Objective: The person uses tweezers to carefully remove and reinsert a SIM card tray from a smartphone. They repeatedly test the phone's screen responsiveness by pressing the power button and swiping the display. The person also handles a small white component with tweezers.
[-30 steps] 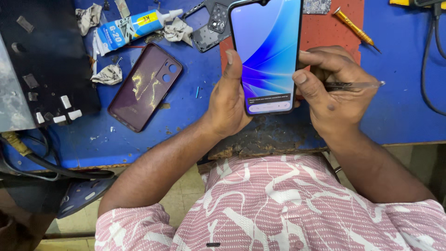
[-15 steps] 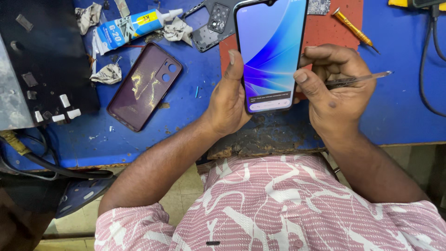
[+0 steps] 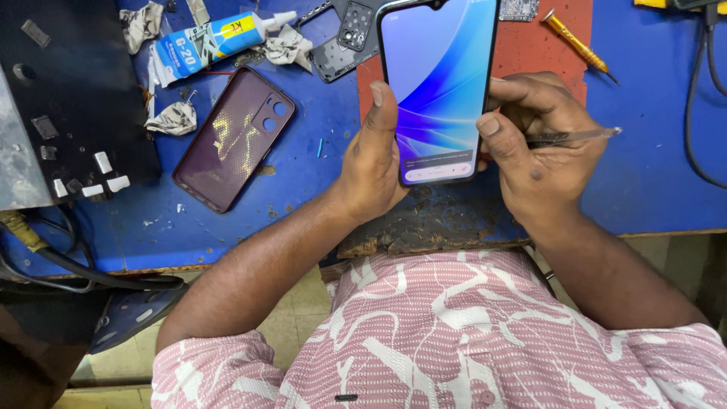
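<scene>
Both hands grasp the phone (image 3: pixel 438 91): left hand (image 3: pixel 372 163) near edge, right hand (image 3: pixel 534 144) also pinching tweezers (image 3: pixel 575 137). Slick, fragile glass, I judge; grip its sides.

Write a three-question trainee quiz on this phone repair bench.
1. True or false: the smartphone screen is lit.
2. Which hand holds the tweezers? A left hand; B right hand; C neither.
3. What lies on the blue table just left of the left forearm?

Key
1. True: it shows blue wallpaper.
2. B: the right hand's fingers pinch them while also steadying the phone's edge.
3. The dark maroon phone case, inner side up, below the glue tube.
</scene>
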